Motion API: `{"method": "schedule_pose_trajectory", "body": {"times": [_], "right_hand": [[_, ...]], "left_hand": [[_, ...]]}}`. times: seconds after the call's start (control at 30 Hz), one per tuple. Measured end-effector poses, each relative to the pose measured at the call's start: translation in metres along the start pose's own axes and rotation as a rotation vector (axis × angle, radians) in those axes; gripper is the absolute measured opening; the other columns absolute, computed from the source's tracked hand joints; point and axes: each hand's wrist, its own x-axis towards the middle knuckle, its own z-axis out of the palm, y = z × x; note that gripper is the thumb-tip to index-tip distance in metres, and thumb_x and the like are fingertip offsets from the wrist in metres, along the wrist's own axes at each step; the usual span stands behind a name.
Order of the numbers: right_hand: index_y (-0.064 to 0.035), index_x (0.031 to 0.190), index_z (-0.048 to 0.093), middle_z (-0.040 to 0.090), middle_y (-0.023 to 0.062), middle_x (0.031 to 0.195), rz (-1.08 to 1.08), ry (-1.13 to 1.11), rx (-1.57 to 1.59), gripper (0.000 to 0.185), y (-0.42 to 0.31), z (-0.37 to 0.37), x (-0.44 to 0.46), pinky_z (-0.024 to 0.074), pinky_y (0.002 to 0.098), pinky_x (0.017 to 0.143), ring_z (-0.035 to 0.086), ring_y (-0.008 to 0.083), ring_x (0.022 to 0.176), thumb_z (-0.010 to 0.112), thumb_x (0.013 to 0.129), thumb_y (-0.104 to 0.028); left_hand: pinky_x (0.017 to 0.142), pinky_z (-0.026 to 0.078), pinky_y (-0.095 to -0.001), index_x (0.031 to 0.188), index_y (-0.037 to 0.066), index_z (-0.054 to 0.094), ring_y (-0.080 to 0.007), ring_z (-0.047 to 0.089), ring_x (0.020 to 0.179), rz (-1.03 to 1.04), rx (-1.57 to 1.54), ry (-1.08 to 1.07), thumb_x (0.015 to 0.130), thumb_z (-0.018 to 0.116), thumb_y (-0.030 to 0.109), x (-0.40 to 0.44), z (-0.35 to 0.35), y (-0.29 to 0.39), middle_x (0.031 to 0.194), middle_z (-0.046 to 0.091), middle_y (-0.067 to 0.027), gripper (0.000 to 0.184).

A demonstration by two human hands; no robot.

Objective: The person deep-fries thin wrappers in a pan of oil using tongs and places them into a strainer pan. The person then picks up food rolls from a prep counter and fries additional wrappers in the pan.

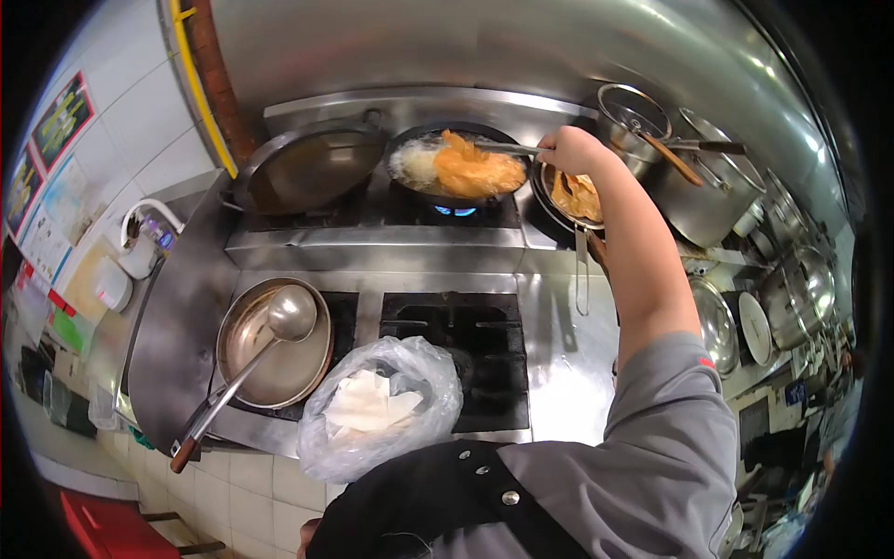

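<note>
From my end I see a short grey sleeve [663, 396], a red tag [705, 362] near its hem, a black apron [400, 503] with three silvery studs [510, 498], and a bare right hand [570, 149].

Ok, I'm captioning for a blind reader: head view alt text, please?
A person's right hand holds a metal utensil to golden food bubbling in a wok over a blue flame. Nearer, a plastic bag of pale sheets sits beside a pan holding a ladle.

Ladle [292, 313] in pan [300, 373], yellow pipe [192, 74] along wall [135, 116].
</note>
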Motion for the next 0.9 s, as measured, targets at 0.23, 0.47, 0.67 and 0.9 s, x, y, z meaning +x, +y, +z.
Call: {"method": "schedule_pose_trajectory", "body": {"times": [0.23, 0.47, 0.67, 0.9], "right_hand": [[-0.0092, 0.11, 0.072, 0.072, 0.0133, 0.088, 0.305, 0.038, 0.195, 0.031, 0.091, -0.014, -0.04, 0.0541, 0.0386, 0.072, 0.068, 0.0254, 0.075, 0.068, 0.086, -0.028], [-0.0062, 0.097, 0.074, 0.068, 0.0063, 0.069, 0.555, -0.055, 0.261, 0.025, 0.163, 0.016, -0.071, 0.051, 0.0345, 0.052, 0.06, 0.0189, 0.051, 0.066, 0.085, -0.027], [-0.0054, 0.111, 0.07, 0.07, 0.0164, 0.107, 0.669, 0.052, -0.126, 0.036, 0.178, 0.039, -0.073, 0.0533, 0.0403, 0.086, 0.067, 0.0307, 0.1, 0.069, 0.085, -0.029], [-0.0078, 0.125, 0.065, 0.067, 0.0171, 0.119, 0.409, 0.141, -0.197, 0.046, 0.096, -0.011, -0.074, 0.0508, 0.0415, 0.095, 0.063, 0.0336, 0.112, 0.069, 0.084, -0.027]], "left_hand": [[0.08, 0.054, -0.0354, 0.103, -0.002, 0.072, -0.0231, 0.07, 0.088, 0.156, 0.014, -0.059, 0.088, 0.071, 0.032, 0.01, -0.008, 0.017, 0.097, 0.074, -0.013, 0.037], [0.081, 0.054, -0.0354, 0.103, -0.002, 0.072, -0.0233, 0.07, 0.09, 0.182, 0.022, -0.075, 0.088, 0.071, 0.031, 0.018, -0.011, 0.032, 0.099, 0.074, -0.0132, 0.036], [0.082, 0.054, -0.0355, 0.104, -0.002, 0.072, -0.0234, 0.069, 0.092, 0.194, -0.008, -0.076, 0.088, 0.071, 0.031, 0.017, -0.018, 0.033, 0.101, 0.073, -0.0133, 0.036], [0.083, 0.054, -0.0355, 0.104, -0.001, 0.071, -0.0236, 0.069, 0.094, 0.18, -0.085, -0.08, 0.088, 0.071, 0.03, -0.003, -0.016, 0.013, 0.102, 0.073, -0.0135, 0.035]]}}
